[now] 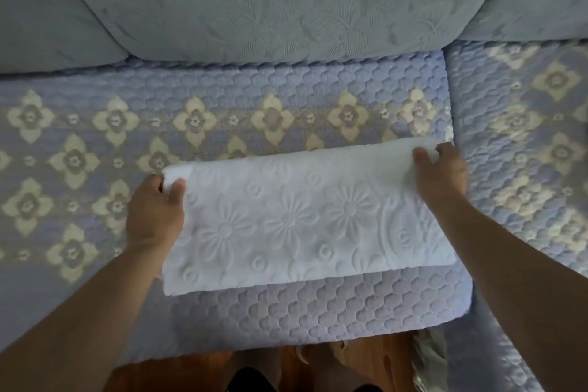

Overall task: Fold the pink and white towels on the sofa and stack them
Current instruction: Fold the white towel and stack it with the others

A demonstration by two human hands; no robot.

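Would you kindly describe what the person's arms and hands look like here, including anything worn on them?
Both forearms are bare up to the frame edge, with no sleeves in view. The left hand and right hand wear no gloves, and no rings, watch or bracelets show. No markings are visible on either arm.

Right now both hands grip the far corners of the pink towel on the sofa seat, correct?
Not quite: the towel is white, not pink; no pink towel is in view. The head view shows the left hand and right hand gripping its far corners on the sofa seat.
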